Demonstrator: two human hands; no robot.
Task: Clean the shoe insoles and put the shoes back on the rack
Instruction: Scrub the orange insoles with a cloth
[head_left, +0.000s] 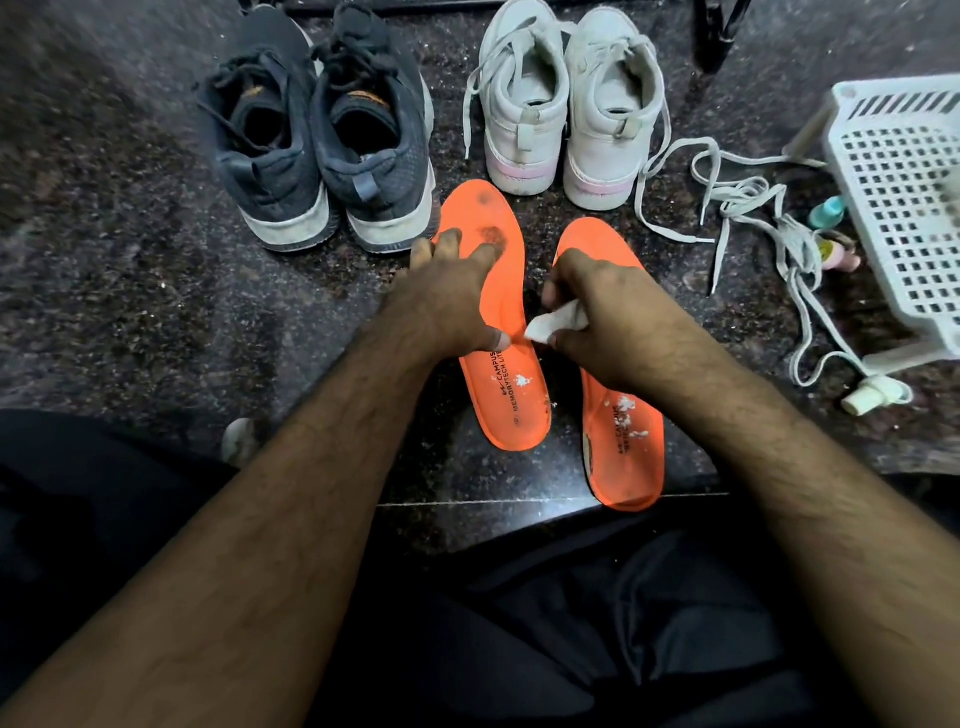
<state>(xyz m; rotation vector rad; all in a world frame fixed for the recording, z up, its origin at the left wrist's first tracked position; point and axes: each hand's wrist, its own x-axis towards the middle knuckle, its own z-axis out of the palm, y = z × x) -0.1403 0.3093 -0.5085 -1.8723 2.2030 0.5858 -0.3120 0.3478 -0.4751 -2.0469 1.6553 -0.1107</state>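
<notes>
The orange insoles lie side by side on the dark stone floor in front of me, both out of their shoes. My left hand (451, 301) presses flat on the left insole (498, 332), fingers (447, 244) spread near its grimy toe patch (493, 234). My right hand (602, 312) pinches a small white wipe (553, 323) between the two insoles, partly covering the right insole (623, 431). White flecks sit on both heels, so I judge the cleaning is midway. Beyond them the dark sneakers (317, 140) and the white sneakers (566, 104) wait on the floor, loose laces (753, 208) trailing towards a white basket (904, 208). Refitting and racking remain undone.
</notes>
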